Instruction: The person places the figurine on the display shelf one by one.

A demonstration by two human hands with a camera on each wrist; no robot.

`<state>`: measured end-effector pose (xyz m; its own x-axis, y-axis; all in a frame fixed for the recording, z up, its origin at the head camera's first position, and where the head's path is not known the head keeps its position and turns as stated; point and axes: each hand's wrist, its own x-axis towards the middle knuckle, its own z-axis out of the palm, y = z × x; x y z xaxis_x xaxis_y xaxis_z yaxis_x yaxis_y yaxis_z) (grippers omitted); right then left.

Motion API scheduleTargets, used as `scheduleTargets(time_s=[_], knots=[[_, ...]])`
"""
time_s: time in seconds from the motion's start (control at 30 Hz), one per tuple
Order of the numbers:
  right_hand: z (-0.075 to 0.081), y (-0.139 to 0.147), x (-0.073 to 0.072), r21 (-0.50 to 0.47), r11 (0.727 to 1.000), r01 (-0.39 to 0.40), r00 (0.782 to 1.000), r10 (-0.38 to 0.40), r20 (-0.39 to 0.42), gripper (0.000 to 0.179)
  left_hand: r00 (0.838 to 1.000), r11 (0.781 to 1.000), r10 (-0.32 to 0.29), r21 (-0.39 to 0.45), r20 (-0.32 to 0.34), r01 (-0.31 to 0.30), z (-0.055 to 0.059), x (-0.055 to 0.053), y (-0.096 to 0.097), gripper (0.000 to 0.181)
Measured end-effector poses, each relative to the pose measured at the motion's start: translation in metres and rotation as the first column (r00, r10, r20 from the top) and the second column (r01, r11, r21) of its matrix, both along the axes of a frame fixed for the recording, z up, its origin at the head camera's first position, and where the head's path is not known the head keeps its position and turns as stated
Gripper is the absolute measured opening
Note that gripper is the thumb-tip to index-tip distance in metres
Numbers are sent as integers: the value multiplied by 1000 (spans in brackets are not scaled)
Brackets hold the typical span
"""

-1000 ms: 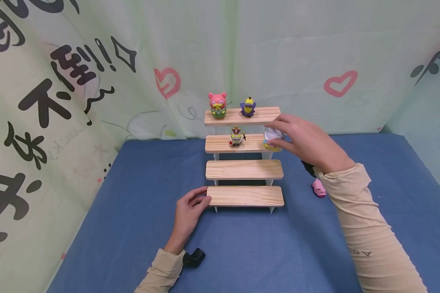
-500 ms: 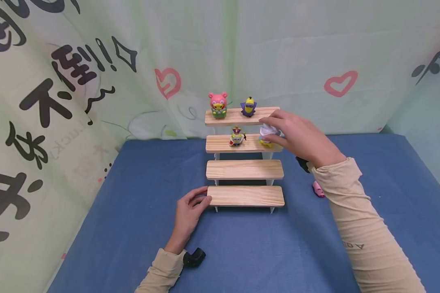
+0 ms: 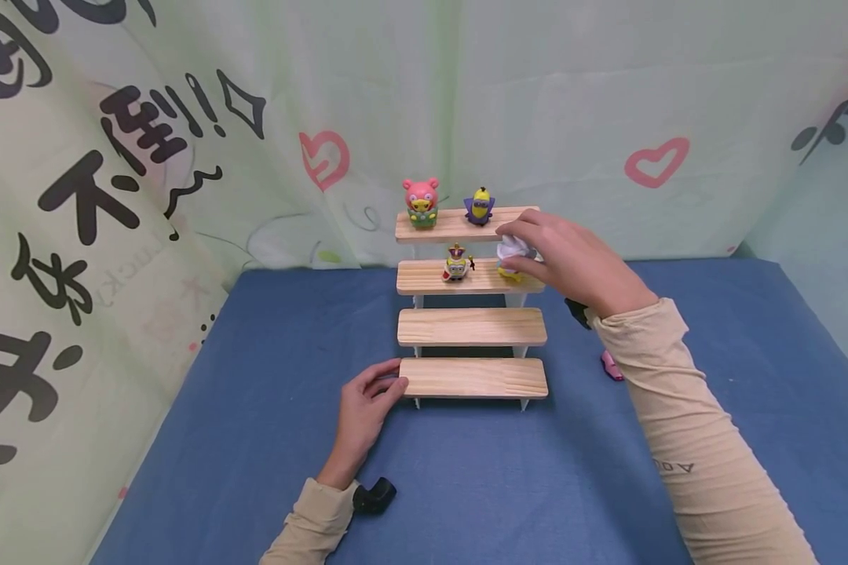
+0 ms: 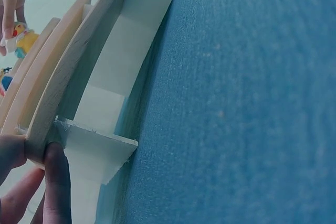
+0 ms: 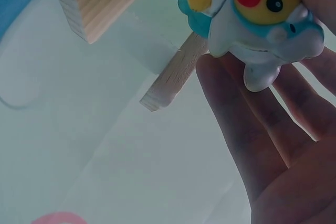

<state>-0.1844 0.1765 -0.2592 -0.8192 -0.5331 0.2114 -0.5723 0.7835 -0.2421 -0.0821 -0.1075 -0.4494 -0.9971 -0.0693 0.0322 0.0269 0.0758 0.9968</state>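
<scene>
Between the thumb and fingers of my right hand point(image 3: 578, 263) is a toy figurine point(image 5: 257, 30) with a yellow, red-cheeked face and a white and teal hood. It is at the right part of the second shelf from the top point(image 3: 424, 278); whether it bears on the board is hard to tell. A small crowned figurine point(image 3: 455, 264) stands to its left. My left hand point(image 3: 363, 420) grips the left end of the lowest wooden shelf point(image 3: 473, 378), thumb and fingers around the board's edge in the left wrist view.
On the top shelf point(image 3: 516, 223) stand a pink-hooded figurine point(image 3: 420, 204) and a yellow figurine in purple point(image 3: 479, 207). A pink toy point(image 3: 611, 366) lies on the blue cloth point(image 3: 290, 337), partly behind the right sleeve. A printed curtain point(image 3: 523, 102) hangs behind the stand.
My right hand has shifted slightly left with the figurine, towards the crowned one. The right sleeve now covers more of the pink toy. My left hand stays put.
</scene>
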Motion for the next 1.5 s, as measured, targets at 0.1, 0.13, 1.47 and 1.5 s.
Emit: scheduleTargets(time_s=[0.1, 0.13, 1.47, 1.5], knots=[[0, -1, -1, 8, 1000, 11, 1000, -11, 8, 42, 1000, 1000, 0, 4, -1, 0, 0, 0, 0, 35], [0, -2, -2, 10, 1000, 14, 1000, -14, 10, 42, 1000, 1000, 0, 5, -2, 0, 0, 0, 0, 36], [-5, -14, -9, 27, 998, 52, 999, -52, 6, 43, 1000, 999, -12, 30, -2, 12, -1, -2, -1, 35], [-6, -14, -9, 26, 998, 55, 998, -55, 4, 43, 1000, 999, -12, 30, -2, 12, -1, -2, -1, 35]])
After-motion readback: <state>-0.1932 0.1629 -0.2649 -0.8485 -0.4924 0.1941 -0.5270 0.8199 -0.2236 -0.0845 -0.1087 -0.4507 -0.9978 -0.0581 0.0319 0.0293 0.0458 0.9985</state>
